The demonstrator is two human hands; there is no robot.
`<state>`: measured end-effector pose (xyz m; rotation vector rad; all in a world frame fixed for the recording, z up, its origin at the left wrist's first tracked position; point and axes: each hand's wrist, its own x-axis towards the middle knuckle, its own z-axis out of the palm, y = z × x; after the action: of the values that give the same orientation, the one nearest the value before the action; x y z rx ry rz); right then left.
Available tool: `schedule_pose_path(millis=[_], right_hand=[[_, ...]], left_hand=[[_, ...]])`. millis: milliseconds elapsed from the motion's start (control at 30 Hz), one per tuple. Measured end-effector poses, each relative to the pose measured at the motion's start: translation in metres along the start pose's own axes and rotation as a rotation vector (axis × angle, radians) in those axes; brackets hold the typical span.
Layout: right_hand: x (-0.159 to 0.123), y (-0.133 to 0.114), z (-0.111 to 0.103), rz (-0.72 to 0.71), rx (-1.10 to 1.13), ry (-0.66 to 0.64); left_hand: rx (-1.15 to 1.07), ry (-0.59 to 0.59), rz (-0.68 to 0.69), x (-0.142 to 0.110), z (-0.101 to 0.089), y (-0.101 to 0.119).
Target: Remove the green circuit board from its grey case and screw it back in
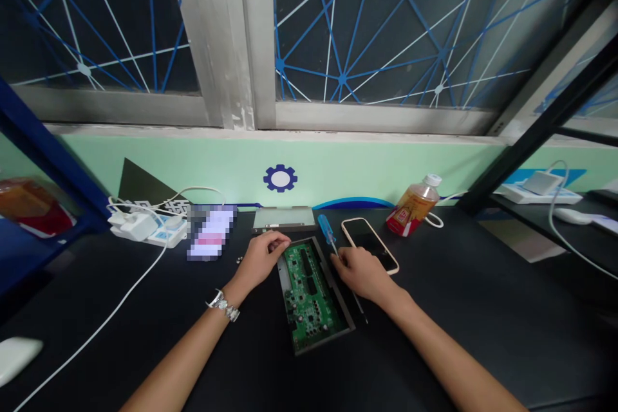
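A green circuit board [309,296] lies inside an open shallow metal case [342,296] on the black desk. My left hand [261,259] is at the case's upper left corner, thumb and fingertips pinched together; whatever is between them is too small to make out. To the right of the case, my right hand [363,272] has its fingers closed around the shaft of a screwdriver. The blue screwdriver handle [327,230] points away from me, and the shaft's tip shows below the hand. Small screws [239,260] rest just left of my left hand.
Behind the case lies a flat metal cover [284,217]. A phone [369,241] in a pale case is beside my right hand, with a drink bottle [412,206] farther right. On the left are a lit phone [211,235], a white power strip [149,226] and its cable.
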<state>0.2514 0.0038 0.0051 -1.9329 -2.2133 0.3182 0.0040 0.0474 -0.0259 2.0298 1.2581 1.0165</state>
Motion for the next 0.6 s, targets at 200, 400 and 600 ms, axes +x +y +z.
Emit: schedule_pose_path(millis=[200, 400, 600], right_hand=[[-0.005, -0.010, -0.001, 0.008, -0.166, -0.034], [-0.014, -0.026, -0.011, -0.138, -0.137, 0.177], [-0.025, -0.055, 0.006, -0.317, -0.273, 0.188]], left_hand=[[-0.062, 0.084, -0.045, -0.004, 0.005, -0.006], [-0.084, 0.112, -0.053, -0.004, 0.007, -0.005], [-0.084, 0.140, -0.073, -0.003, 0.008, -0.004]])
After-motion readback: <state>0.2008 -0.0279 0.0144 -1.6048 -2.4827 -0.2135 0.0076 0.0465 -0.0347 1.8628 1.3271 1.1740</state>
